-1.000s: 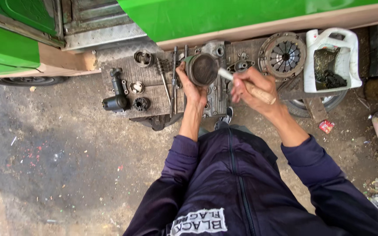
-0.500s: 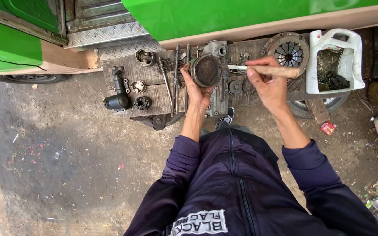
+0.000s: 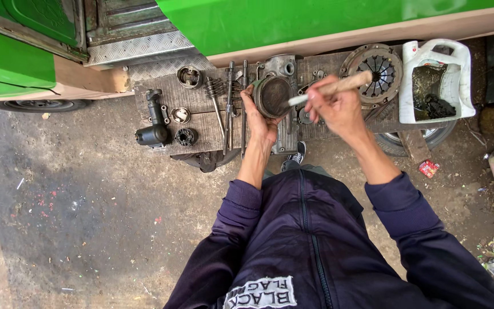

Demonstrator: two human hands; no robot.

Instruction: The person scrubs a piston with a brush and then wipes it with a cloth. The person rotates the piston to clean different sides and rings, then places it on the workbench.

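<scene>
The left hand (image 3: pixel 259 117) is gripping a round, dark metal part (image 3: pixel 273 96) just above centre frame, fingers wrapped closed around its rim, holding it over the wooden bench (image 3: pixel 201 123). The right hand (image 3: pixel 338 109) is clamped shut on a wooden-handled brush (image 3: pixel 330 88), and the change is here: a moment ago the handle was lying level, further right; now it is tilting up toward the clutch plate (image 3: pixel 374 68) in the upper right while the pale tip is pressing in against the round part's edge. To me that reads as a cleaning stroke under way. Gears and shafts (image 3: pixel 224 97) are lying left of the hands, a cut-open white jug (image 3: pixel 435 80) is sitting far right, green bodywork (image 3: pixel 293 20) is running across the top.
</scene>
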